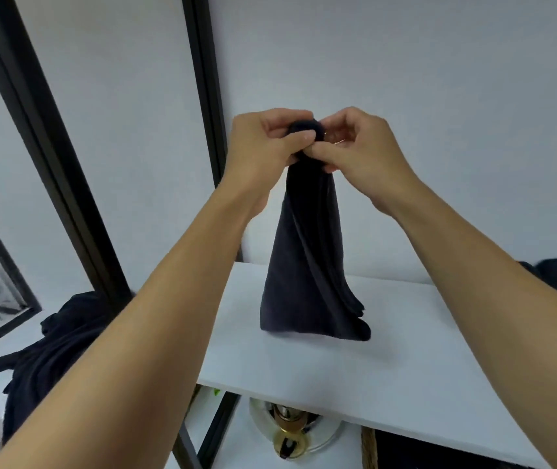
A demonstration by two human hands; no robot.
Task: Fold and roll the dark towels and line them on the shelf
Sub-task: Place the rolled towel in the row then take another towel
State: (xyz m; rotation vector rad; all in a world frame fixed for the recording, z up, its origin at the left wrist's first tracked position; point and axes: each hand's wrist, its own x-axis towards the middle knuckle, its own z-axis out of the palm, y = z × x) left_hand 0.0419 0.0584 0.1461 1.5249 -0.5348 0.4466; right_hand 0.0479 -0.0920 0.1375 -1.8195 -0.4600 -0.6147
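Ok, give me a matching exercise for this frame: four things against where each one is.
Things:
1 held towel
2 towel heap
3 glass lid
4 cropped dark cloth

Places:
A under the white shelf
B pinched by the left hand and right hand, hanging over the shelf
C crumpled at lower left
D far right, at shelf level

Pairs: 1-B, 2-C, 3-A, 4-D

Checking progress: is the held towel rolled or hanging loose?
Mostly loose: the towel hangs toward the shelf; left hand and right hand grip a small roll at its top.
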